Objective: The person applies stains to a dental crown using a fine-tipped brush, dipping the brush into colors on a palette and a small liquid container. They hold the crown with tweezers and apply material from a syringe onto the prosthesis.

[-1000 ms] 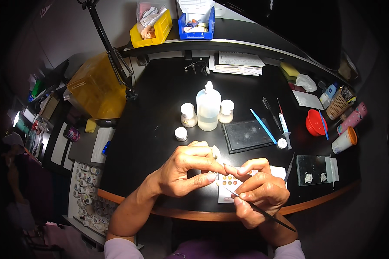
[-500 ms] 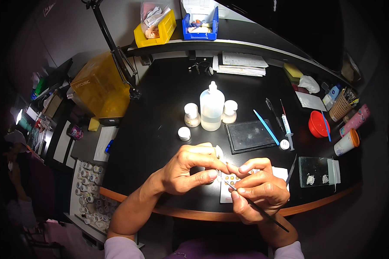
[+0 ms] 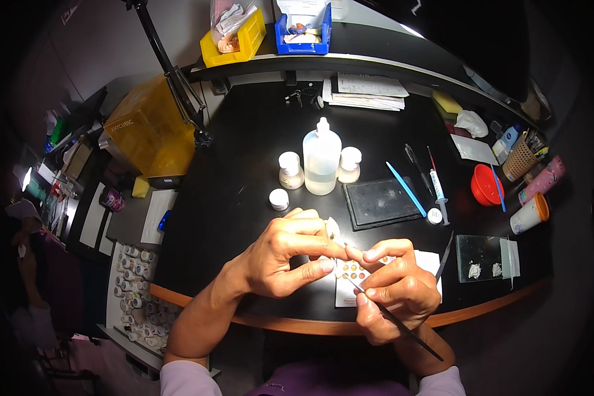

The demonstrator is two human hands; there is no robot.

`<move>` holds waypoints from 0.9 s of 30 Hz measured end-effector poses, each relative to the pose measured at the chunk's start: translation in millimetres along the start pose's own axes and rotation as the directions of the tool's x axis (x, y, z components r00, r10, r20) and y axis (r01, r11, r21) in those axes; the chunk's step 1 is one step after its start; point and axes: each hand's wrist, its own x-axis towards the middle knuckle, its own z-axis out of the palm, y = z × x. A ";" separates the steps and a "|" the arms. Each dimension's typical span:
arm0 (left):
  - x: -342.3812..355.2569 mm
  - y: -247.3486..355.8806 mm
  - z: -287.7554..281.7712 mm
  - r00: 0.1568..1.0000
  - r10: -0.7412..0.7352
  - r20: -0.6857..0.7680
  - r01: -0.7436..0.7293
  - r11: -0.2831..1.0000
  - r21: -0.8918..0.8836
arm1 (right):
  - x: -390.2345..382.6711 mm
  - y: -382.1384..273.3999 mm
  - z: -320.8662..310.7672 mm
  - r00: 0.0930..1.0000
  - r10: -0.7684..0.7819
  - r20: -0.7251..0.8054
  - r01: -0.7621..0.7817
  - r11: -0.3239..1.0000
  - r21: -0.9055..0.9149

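My left hand [image 3: 284, 257] is closed around a small white piece [image 3: 332, 230], partly hidden by its fingers, possibly a dental model. My right hand [image 3: 399, 290] grips a slim dark-handled brush [image 3: 409, 331], its tip angled toward the piece. The fingertips of both hands meet above a white palette [image 3: 346, 297] with several small coloured wells. Behind them stand a large translucent squeeze bottle [image 3: 321, 165], two small bottles [image 3: 290, 173] and a white-lidded jar [image 3: 279, 199].
A black slab [image 3: 376, 204], syringe [image 3: 438, 191], red bowl [image 3: 486, 186] and glass plate [image 3: 475, 251] lie rightward. A lamp arm [image 3: 165, 63], amber box [image 3: 135, 138] and tray of jars [image 3: 135, 294] are leftward. Another person's arm [image 3: 30, 270] shows at far left.
Both my hands keep almost the same pose, the brush shifting very slightly. The whole view has moved a little. The other person's hand at far left has moved slightly.
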 end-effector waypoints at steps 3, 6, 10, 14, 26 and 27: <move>-0.3 0.7 -1.3 1.000 -0.001 0.009 0.001 1.000 0.012 | 1.0 -1.9 0.5 1.000 0.001 0.012 0.000 1.000 -0.016; -0.9 1.0 -1.0 1.000 -0.008 0.004 0.008 1.000 -0.011 | 1.3 -2.7 0.2 1.000 0.004 0.017 -0.003 1.000 -0.023; -0.7 -0.7 0.1 1.000 -0.003 0.001 0.003 0.999 -0.037 | 2.3 -4.5 -1.5 1.000 0.005 0.022 -0.006 1.000 0.013; -1.4 -1.3 1.6 1.000 0.002 -0.013 -0.002 0.998 -0.056 | 2.0 -6.6 -3.2 1.000 0.008 0.020 -0.008 1.000 0.027; -1.7 -0.7 0.4 1.000 0.007 0.006 -0.008 1.000 0.022 | -2.0 0.2 -0.3 1.000 0.022 0.008 -0.022 1.000 0.002; -2.2 -0.5 0.3 1.000 0.007 0.008 -0.007 0.999 0.040 | -2.0 0.5 -0.1 1.000 0.026 0.009 -0.026 1.000 0.006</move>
